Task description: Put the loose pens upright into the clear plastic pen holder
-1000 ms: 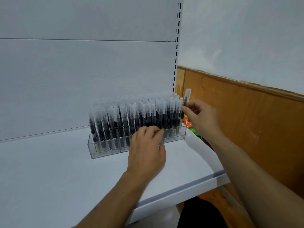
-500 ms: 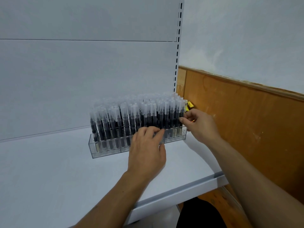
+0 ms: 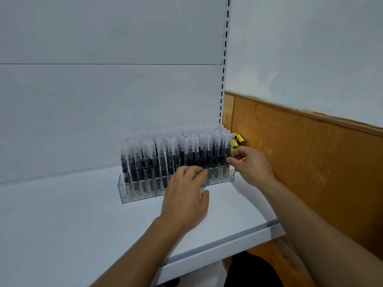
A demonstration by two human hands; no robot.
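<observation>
The clear plastic pen holder (image 3: 141, 193) stands on the white shelf, packed with several upright black pens (image 3: 157, 158) under frosted caps. My left hand (image 3: 186, 195) rests palm down against the holder's front, fingers spread over the pens at the middle. My right hand (image 3: 250, 164) is at the holder's right end, its thumb and fingers pinching the rightmost pen (image 3: 229, 150), which stands upright in the last slot. No loose pen lies on the shelf in view.
The white shelf (image 3: 62, 220) ends in a raised front lip (image 3: 228, 243) near me. A slotted upright (image 3: 224, 69) runs up behind the holder. A wooden wall panel (image 3: 310, 162) is close on the right, with yellow packaging (image 3: 237, 139) wedged beside the holder.
My right hand brought a pen down from above the right end and set it into the last slot. My left hand stayed against the holder's front.
</observation>
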